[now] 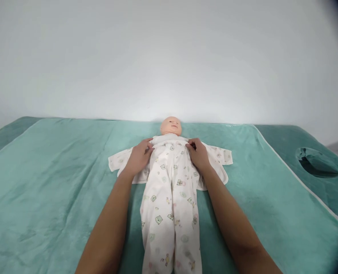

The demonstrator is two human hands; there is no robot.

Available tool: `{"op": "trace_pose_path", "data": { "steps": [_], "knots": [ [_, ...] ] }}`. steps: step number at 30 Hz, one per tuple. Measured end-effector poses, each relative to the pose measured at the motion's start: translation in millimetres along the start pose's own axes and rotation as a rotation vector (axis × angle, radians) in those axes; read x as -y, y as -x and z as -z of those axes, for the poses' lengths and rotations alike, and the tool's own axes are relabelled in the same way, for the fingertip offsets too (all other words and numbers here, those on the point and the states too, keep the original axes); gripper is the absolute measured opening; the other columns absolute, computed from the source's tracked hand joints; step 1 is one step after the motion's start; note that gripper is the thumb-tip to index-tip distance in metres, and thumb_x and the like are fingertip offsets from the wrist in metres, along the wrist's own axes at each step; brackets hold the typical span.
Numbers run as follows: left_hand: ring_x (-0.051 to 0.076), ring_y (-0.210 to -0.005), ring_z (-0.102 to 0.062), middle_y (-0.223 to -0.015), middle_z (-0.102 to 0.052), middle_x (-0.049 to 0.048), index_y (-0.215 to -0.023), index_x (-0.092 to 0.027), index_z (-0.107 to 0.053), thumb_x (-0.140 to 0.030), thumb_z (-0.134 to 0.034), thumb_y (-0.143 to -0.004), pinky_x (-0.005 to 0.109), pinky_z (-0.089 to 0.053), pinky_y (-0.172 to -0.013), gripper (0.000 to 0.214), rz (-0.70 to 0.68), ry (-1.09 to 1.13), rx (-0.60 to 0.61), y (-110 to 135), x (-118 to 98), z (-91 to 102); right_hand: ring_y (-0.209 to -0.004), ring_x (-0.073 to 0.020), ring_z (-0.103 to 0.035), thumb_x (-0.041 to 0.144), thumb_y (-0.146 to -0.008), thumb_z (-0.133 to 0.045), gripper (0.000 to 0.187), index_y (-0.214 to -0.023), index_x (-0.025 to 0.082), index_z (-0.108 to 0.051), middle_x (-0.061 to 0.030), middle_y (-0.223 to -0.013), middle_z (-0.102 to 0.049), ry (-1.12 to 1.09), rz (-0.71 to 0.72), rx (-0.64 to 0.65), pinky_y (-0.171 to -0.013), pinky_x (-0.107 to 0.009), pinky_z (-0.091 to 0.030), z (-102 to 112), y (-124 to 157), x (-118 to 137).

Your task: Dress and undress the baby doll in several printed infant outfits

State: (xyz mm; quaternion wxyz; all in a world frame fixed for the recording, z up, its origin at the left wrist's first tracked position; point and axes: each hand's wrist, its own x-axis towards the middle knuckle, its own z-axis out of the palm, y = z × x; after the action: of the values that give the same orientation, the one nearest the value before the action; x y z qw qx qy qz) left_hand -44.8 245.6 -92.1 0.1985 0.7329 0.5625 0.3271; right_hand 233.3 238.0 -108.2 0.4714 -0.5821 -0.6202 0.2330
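Note:
A baby doll [171,126] lies on its back, its head toward the wall. White baby pants [171,190] printed with small animals cover its front, from the chest down past the lower edge of the view. At the waistband's left end, my left hand [142,154] pinches the cloth between thumb and fingers. My right hand [196,152] pinches the waistband at its right end. Beneath the doll a matching white baby shirt [224,155] is spread, sleeves out to both sides. The doll's arms and legs are hidden.
A green sheet [55,171] with a pale edge covers the padded bed and shows a few creases. A plain white wall [169,57] rises behind the bed. At the right, the bed's darker green cover has an oval hole [319,165].

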Motion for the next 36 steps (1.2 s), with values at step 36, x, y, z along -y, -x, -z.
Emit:
{"op": "trace_pose_path", "data": {
  "steps": [36],
  "knots": [
    [0.03,-0.139,-0.047,-0.143,-0.059,0.0078,-0.126,-0.027,-0.068,-0.032,-0.061,-0.085,0.049,-0.022,-0.126,0.041,-0.286,-0.124,0.116,131,-29,-13.4,-0.123,-0.0262,-0.058,0.013,-0.092,-0.052,0.037,-0.122,0.024,-0.069,-0.01,-0.124,-0.069,0.343,0.535,0.229,-0.112,-0.047,-0.044,37,155,21]
  ]
}}
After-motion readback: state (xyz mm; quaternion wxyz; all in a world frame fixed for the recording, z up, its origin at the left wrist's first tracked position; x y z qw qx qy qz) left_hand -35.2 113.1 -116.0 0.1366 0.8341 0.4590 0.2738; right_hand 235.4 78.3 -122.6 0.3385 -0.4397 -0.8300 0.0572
